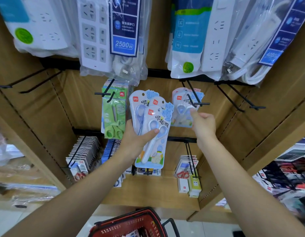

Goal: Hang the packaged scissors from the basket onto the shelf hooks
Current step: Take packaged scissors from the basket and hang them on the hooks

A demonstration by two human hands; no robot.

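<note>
My left hand [137, 135] grips a fan of three blue packaged scissors [152, 130] in front of the shelf, thumb across the front pack. My right hand [202, 124] is raised at a black hook [193, 98] that carries more blue scissor packs [181, 108]; its fingers pinch the lower edge of the front hanging pack. Left of my fan, green packaged scissors [114, 113] hang from another hook. The red basket [129, 224] stands on the floor below, with a pack partly visible inside.
Bagged power strips [112, 36] hang along the top row. Bare black hooks [240, 100] jut out at right and at far left [33, 82]. Lower hooks carry small packs of red scissors [182, 173] and other goods. Brown shelf panels frame the bay.
</note>
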